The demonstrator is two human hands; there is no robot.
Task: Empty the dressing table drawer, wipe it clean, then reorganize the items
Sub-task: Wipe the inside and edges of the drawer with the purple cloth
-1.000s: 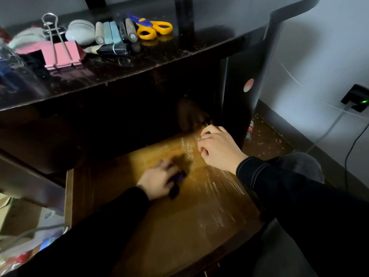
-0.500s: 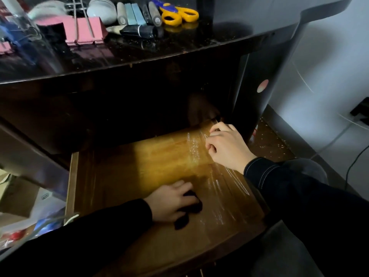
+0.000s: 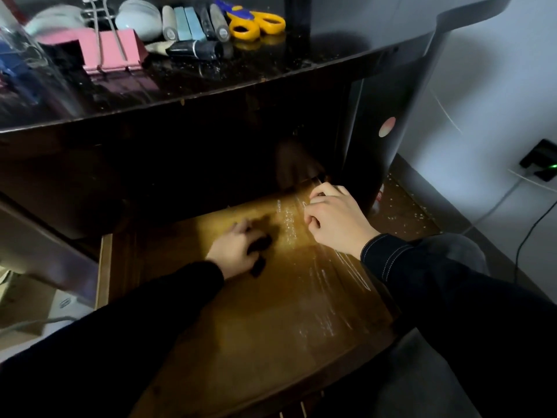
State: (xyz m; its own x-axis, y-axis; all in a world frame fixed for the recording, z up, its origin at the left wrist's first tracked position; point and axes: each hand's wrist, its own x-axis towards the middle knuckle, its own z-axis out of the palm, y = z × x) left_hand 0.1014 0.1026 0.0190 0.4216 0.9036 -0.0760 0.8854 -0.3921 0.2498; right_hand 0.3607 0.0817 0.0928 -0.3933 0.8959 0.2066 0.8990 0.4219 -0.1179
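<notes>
The wooden drawer is pulled out below the dark dressing table top; its floor is bare and shows white streaks on the right. My left hand presses a small dark cloth onto the drawer floor near the middle. My right hand rests curled on the drawer's right side edge near the back. On the table top lie yellow scissors, a row of small tubes, a black tube, pink binder clips and a pale round case.
A clear jar stands at the table's left edge. A wall socket with a green light and cables sits at the right. Speckled dark floor lies beside the table. Boxes and papers are at the lower left.
My left hand has slid the cloth from the drawer's front-middle back toward the rear. My right hand stays on the drawer's right side. The view shifted slightly.
</notes>
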